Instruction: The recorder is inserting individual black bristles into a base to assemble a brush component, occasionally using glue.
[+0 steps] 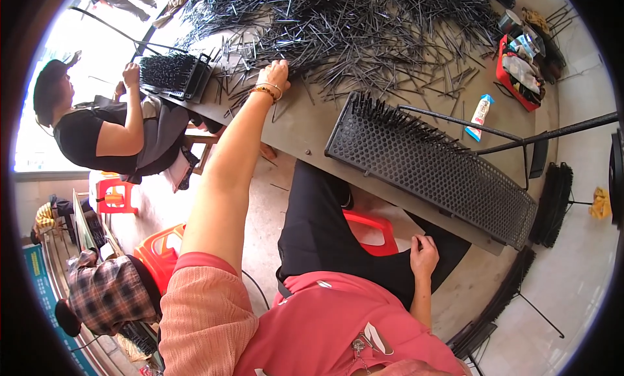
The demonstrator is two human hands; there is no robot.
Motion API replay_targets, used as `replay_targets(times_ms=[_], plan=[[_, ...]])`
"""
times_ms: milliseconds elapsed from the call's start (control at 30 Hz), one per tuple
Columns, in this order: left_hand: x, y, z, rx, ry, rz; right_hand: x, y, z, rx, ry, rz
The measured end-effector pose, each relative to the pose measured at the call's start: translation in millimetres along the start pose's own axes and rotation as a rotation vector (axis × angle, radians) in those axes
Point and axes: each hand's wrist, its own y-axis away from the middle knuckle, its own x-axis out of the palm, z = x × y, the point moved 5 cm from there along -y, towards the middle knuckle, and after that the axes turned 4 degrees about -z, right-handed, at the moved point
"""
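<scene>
My left arm stretches across to the near edge of a large heap of thin black sticks [338,25] on the table. My left hand [275,74] is closed there, with bracelets at its wrist; whatever its fingers hold is hidden. Low beside my lap, my right hand [424,254] has its fingers curled in, and I cannot make out anything in them. In front of me a long black perforated rack [429,171] lies tilted at the table's near edge. Short black sticks [396,118] stand in rows along its far side, while many nearer holes are bare.
A metal rod frame [520,142] reaches over the rack from the right. A wrapped packet [480,118] and a red tray [504,83] of odds and ends lie beyond. At left, a co-worker [97,129] sits by another stick-filled rack [172,74]. Red stools [377,230] stand below.
</scene>
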Motion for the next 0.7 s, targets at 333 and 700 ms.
replay_targets(times_ms=[333, 700], plan=[[-44, -31, 33, -0.081, 0.58, -0.443, 0, -1, 2, -0.005, 0.003, -0.002], [29, -23, 22, -0.679, 2.454, -0.093, 5, 0, 1, -0.01, 0.013, 0.009]])
